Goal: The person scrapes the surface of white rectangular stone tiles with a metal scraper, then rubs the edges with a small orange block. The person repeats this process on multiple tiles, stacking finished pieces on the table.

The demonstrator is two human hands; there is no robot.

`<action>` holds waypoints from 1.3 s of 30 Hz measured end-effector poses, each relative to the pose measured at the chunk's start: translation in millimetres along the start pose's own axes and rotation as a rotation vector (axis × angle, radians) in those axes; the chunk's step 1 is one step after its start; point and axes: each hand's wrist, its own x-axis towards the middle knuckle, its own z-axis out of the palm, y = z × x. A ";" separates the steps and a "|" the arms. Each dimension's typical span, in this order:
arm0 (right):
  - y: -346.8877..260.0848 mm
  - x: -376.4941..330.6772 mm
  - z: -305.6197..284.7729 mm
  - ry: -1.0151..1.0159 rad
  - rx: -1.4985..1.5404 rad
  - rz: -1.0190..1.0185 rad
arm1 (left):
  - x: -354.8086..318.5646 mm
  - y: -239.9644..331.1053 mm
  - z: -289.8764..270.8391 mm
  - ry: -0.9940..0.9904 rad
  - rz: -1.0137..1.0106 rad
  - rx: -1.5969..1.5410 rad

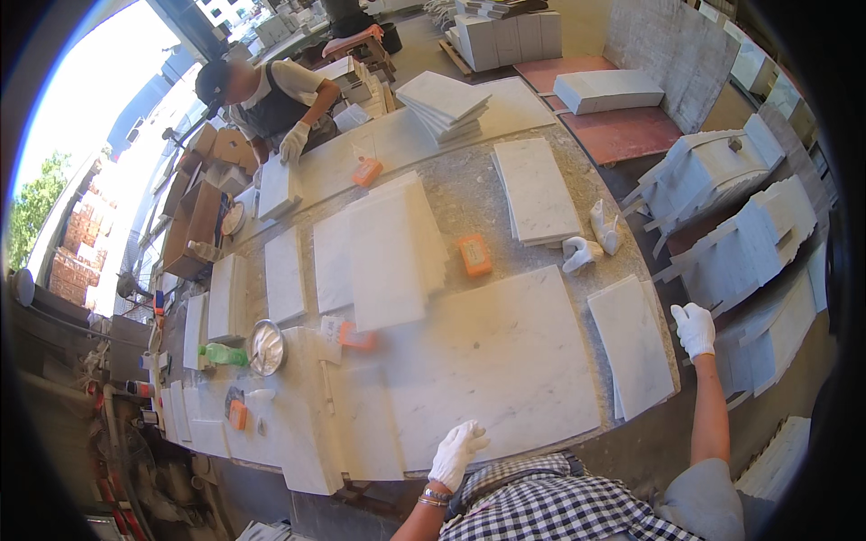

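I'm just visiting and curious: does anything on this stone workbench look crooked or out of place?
Mostly tidy. The marble slab by the gloved right hand lies askew, overhanging the table corner. A loose pair of white gloves lies dropped beside a slab stack.

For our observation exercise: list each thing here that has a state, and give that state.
Left gloved hand: resting on large marble slab, empty.
Right gloved hand: raised beside small marble tile stack, empty.
Round metal tin: open.
Green plastic bottle: lying flat.
Spare white gloves: unworn.
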 end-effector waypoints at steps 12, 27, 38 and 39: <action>-70.1 -88.2 22.8 -0.505 0.438 0.023 | 230.8 114.6 -137.9 -0.251 0.819 0.130; -92.7 -186.9 5.3 -0.649 0.650 0.236 | 128.5 233.5 -81.6 -0.398 0.553 -0.645; -229.9 -230.7 111.6 -0.904 1.425 0.127 | 12.1 -50.2 -91.6 -0.253 0.228 -0.596; -231.4 -236.0 122.1 -0.885 1.422 0.193 | 13.4 -65.1 -98.3 -0.200 0.096 -0.405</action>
